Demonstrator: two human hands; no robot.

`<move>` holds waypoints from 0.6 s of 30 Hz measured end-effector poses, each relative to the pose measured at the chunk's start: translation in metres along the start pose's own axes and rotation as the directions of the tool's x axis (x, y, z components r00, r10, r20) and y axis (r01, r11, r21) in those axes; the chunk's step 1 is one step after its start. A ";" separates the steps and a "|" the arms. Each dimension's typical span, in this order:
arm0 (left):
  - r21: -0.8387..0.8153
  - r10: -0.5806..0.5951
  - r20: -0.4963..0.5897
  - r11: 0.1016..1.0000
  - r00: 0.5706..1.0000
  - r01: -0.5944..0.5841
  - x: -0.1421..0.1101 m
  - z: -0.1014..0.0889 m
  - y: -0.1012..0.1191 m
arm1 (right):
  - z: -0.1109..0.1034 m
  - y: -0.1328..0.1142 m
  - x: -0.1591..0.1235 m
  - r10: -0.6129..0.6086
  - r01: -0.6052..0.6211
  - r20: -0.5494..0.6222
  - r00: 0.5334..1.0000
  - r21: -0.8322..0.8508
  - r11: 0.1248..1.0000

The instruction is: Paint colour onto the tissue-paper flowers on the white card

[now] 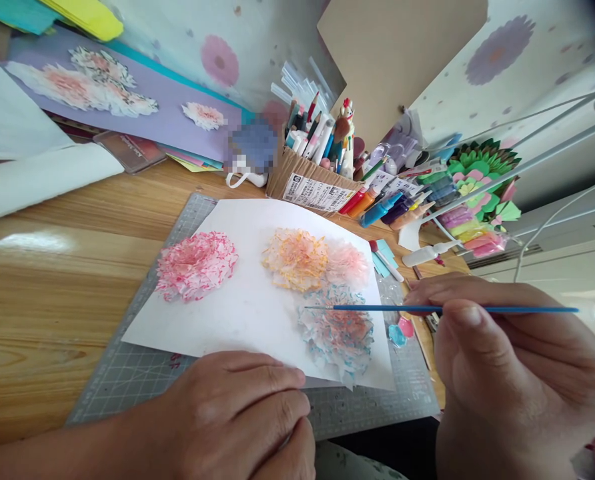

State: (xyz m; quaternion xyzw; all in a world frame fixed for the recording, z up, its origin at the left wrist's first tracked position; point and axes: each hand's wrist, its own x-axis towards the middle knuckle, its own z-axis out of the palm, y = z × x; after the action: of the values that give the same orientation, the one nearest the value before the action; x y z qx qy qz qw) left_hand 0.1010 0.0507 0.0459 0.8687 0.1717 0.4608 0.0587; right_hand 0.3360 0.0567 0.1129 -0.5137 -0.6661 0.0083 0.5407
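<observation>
My right hand (507,360) pinches a thin blue paintbrush (392,308), held level, its tip over a blue-and-orange tissue flower (337,330) at the near right of a white paper sheet (247,307). My left hand (237,413) rests on the sheet's near edge with its fingers curled under, holding nothing I can see. A pink flower (196,265) lies at the sheet's left, a yellow-orange flower (295,258) and a pale pink flower (348,263) at its far right. The sheet lies on a grey cutting mat (127,373).
A cardboard box of pens and brushes (312,180) stands behind the sheet, with paint tubes (387,207) and a glue bottle (425,253) to the right. A small paint palette (401,331) sits beside the sheet. A purple board with flowers (102,93) leans at the back left on the wooden table (52,280).
</observation>
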 end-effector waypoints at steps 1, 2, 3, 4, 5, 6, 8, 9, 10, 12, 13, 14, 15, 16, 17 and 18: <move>0.004 -0.001 0.012 1.000 1.000 0.001 -0.001 0.000 0.000 | 0.003 0.003 0.002 -0.012 0.013 -0.036 0.999 0.036 0.999; 0.009 -0.005 0.021 1.000 1.000 0.005 -0.001 0.000 0.000 | 0.004 0.005 0.003 -0.018 0.022 -0.068 0.998 0.065 0.998; 0.013 -0.010 0.019 1.000 1.000 0.010 -0.002 0.000 0.000 | 0.006 0.007 0.004 -0.019 0.027 -0.087 0.996 0.087 0.996; 0.015 -0.014 0.015 1.000 1.000 0.014 -0.002 0.000 0.000 | 0.006 0.008 0.005 -0.023 0.033 -0.097 0.995 0.096 0.995; 0.018 -0.018 0.008 1.000 1.000 0.018 -0.002 0.001 0.000 | 0.006 0.009 0.005 -0.029 0.040 -0.104 0.994 0.104 0.994; 0.019 -0.020 0.005 1.000 1.000 0.020 -0.002 0.001 0.000 | 0.006 0.010 0.004 -0.025 0.035 -0.097 0.995 0.109 0.993; 0.016 -0.019 0.002 1.000 1.000 0.019 -0.002 0.002 0.000 | 0.005 0.009 0.002 0.005 0.001 -0.046 0.999 0.114 0.993; 0.012 -0.022 -0.003 1.000 1.000 0.022 -0.002 0.002 0.000 | 0.005 0.008 0.001 0.021 -0.019 -0.019 1.000 0.113 0.993; 0.010 -0.024 -0.002 1.000 1.000 0.024 -0.001 0.002 -0.001 | 0.005 0.006 0.000 0.032 -0.032 0.005 0.999 0.116 0.993; 0.007 -0.023 0.005 1.000 1.000 0.023 -0.002 0.002 -0.001 | 0.006 0.004 -0.001 0.019 -0.020 0.007 1.000 0.135 0.991; 0.006 -0.019 0.011 1.000 1.000 0.019 -0.002 0.001 -0.002 | 0.006 0.004 -0.001 0.014 -0.012 -0.011 1.000 0.145 0.989; 0.007 -0.012 0.017 1.000 1.000 0.012 -0.003 0.001 -0.002 | 0.007 0.003 -0.001 0.011 -0.006 -0.034 0.999 0.149 0.989; 0.007 -0.005 0.025 1.000 1.000 0.005 -0.004 0.000 -0.003 | 0.007 0.004 -0.001 0.014 -0.006 -0.054 0.998 0.147 0.989; 0.007 -0.003 0.023 1.000 1.000 0.003 -0.004 0.000 -0.003 | 0.007 0.004 -0.001 0.028 -0.020 -0.062 0.998 0.135 0.991; 0.010 -0.008 0.015 1.000 1.000 0.008 -0.005 0.000 -0.002 | 0.007 0.005 -0.002 0.041 -0.034 -0.060 0.997 0.119 0.992; 0.016 -0.015 0.005 1.000 1.000 0.015 -0.006 0.001 -0.002 | 0.007 0.005 -0.002 0.054 -0.050 -0.043 0.998 0.103 0.993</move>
State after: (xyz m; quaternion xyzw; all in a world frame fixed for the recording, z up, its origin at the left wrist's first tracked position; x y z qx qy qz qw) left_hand 0.0981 0.0502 0.0404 0.8691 0.1818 0.4567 0.0558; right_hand 0.3344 0.0614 0.1055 -0.5027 -0.6387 0.0449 0.5808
